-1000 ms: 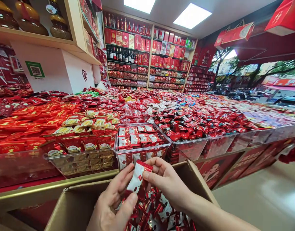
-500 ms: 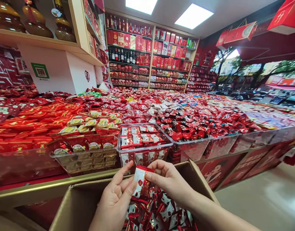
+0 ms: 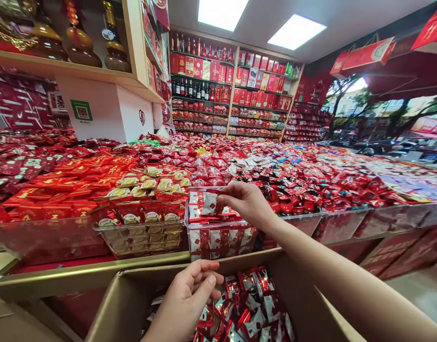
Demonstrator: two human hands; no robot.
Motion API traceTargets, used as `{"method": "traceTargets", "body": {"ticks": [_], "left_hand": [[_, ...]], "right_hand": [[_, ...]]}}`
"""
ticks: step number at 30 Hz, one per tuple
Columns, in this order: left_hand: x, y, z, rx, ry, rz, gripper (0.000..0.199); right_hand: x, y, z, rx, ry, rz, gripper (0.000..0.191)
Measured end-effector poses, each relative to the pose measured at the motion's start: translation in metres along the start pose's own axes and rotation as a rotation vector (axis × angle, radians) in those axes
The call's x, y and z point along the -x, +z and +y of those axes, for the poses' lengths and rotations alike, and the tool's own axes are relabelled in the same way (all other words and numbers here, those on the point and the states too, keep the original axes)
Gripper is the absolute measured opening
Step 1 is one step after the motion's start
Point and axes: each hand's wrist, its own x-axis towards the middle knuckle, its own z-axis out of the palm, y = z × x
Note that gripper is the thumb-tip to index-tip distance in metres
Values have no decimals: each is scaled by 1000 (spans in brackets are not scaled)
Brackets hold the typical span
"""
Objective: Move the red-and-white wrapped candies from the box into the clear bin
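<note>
Pinched in my right hand (image 3: 244,202) is a small red and white candy packet (image 3: 211,203), held over a clear plastic bin (image 3: 187,223). Rows of matching packets (image 3: 218,237) fill that bin, and my right hand hides part of them. Lower down, my left hand (image 3: 191,297) hovers over an open cardboard box (image 3: 107,304) with its fingers loosely curled and apart, nothing in them. Inside the box lies a loose heap of the same red and white packets (image 3: 254,304).
Left of the bin stands another clear bin of durian packets (image 3: 143,216), beside bright red packets (image 3: 61,209). More wrapped sweets (image 3: 346,190) spread to the right behind clear panels. A gold-coloured rail (image 3: 97,275) runs along the counter front. A wooden cabinet (image 3: 140,80) overhangs at the left.
My right hand has moved up and forward from the cardboard box to the clear bin, carrying the packet. My left hand has let go of it and stays low. The view has shifted slightly left.
</note>
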Motion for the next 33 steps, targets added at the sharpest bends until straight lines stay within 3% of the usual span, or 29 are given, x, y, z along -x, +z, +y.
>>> {"method": "traceTargets", "body": {"ticks": [7, 14, 20, 33], "left_hand": [[-1, -5, -1, -69, 21, -19, 19], [-3, -7, 0, -118, 10, -46, 18], [0, -4, 1, -141, 18, -68, 15], [0, -5, -2, -285, 33, -117, 20]], "right_hand": [[-16, 23, 4, 21, 144, -257, 11], [-12, 28, 8, 148, 108, -438, 10], [-17, 27, 11, 152, 154, -508, 8], [-19, 22, 13, 119, 109, -612, 15]]}}
